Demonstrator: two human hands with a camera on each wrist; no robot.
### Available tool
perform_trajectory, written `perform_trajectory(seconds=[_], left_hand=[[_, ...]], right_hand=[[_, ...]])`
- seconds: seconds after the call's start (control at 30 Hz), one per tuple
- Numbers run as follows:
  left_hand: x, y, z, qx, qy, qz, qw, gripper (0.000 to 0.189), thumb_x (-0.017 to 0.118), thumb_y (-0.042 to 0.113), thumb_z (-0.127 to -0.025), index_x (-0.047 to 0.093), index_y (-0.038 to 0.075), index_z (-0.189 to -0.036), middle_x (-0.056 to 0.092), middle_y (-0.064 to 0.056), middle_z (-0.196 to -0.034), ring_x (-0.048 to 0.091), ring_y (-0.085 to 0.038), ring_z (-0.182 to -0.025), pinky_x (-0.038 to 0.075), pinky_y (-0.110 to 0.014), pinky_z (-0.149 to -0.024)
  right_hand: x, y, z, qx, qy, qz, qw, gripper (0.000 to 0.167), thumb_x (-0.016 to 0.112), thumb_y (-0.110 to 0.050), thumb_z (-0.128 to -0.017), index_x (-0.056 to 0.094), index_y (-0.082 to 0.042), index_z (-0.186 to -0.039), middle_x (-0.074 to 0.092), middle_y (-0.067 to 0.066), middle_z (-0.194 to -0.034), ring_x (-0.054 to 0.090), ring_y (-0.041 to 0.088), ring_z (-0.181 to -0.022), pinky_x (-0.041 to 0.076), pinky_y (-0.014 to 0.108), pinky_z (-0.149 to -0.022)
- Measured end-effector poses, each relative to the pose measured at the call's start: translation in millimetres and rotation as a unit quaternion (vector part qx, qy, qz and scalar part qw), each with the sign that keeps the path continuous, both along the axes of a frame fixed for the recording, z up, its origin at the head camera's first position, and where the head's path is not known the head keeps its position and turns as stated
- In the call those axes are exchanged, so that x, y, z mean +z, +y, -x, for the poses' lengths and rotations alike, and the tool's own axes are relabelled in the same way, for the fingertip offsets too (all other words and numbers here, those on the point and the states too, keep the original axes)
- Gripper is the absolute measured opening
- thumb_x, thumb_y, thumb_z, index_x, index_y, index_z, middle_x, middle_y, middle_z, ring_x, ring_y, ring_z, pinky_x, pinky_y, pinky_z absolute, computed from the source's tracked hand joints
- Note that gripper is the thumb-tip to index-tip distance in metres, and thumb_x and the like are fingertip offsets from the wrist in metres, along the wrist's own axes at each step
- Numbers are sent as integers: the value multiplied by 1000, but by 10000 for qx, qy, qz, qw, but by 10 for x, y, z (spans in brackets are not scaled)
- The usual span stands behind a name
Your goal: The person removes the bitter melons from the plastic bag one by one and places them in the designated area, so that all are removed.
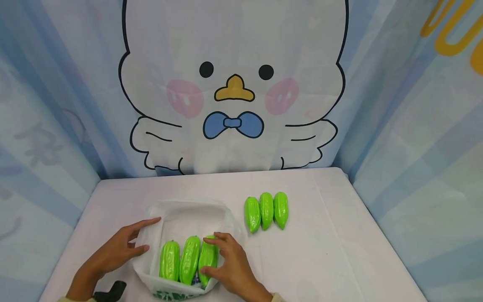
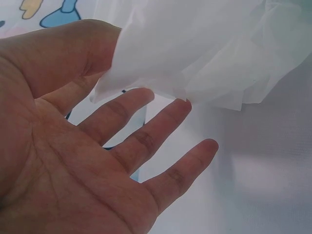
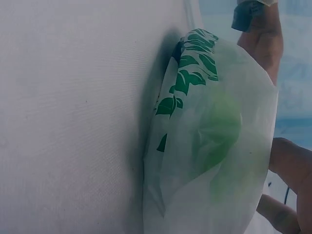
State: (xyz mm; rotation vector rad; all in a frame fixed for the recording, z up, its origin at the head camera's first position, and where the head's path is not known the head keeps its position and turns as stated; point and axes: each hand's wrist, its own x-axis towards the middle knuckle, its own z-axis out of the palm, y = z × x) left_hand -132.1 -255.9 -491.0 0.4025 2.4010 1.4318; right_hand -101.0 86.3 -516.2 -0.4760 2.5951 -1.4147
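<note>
A white plastic bag (image 1: 147, 262) with green leaf print lies with its mouth spread on the table. Inside it, side by side, are three glossy, bright green ridged gourds: a left gourd (image 1: 170, 261), a middle gourd (image 1: 190, 260) and a right gourd (image 1: 209, 255). My right hand (image 1: 235, 266) reaches over the bag's right rim and holds the right gourd, thumb and fingers curled round it. At the left rim, my left hand (image 1: 115, 249) touches the thin plastic with index finger and thumb apart. In the left wrist view the bag hides some of its fingertips.
Beyond the bag to the right, three more green gourds (image 1: 266, 211) stand in a row on the white table (image 1: 339, 251). Curtains with a cartoon bird (image 1: 234, 42) enclose the back and sides. A black device (image 1: 110, 291) sits by the left wrist.
</note>
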Motion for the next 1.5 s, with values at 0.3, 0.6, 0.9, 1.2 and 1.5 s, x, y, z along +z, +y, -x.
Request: perform_trajectory(seconds=[0.3,0.6,0.9,1.2,1.5], left_hand=[[-20,-3,-4,52,-60,61,10000,68,70,20,-104,41,8,-164,33,-33,-168,44,-65,-143,53,-77,-96],[-25,-5,4,47,-53,36,10000,67,70,19,-104,41,7,-163,31,-34,-168,41,-66,-143,49,-81,-96],[-17,-3,-3,19,42,45,10000,67,70,18,-104,41,6,-163,34,-34,-167,43,-67,-142,51,-79,-94],[-17,-11,1,-17,58,-5,10000,66,69,17,-104,42,7,-163,35,-34,-166,45,-65,-141,54,-76,-94],[-13,-17,11,-9,-29,-3,10000,67,69,18,-104,41,8,-163,34,-33,-167,44,-65,-143,54,-75,-96]], right_hand=[[-41,-57,-15,-101,213,-626,9978,67,97,-40,-76,73,-20,-136,58,8,-150,61,34,-133,55,45,-102],[-45,-113,2,-146,2,-466,9988,71,99,-39,-74,74,-14,-135,55,12,-153,58,37,-137,52,54,-109],[12,-84,27,-260,-485,421,9976,69,99,-24,-75,72,-8,-137,50,15,-157,54,41,-142,58,27,-103],[116,-32,41,-231,-353,1233,9915,68,97,-19,-77,70,-11,-139,48,14,-158,52,39,-146,56,30,-105],[225,33,70,-245,-203,1467,9887,67,95,-25,-81,68,-18,-143,46,13,-162,52,39,-147,57,37,-106]])
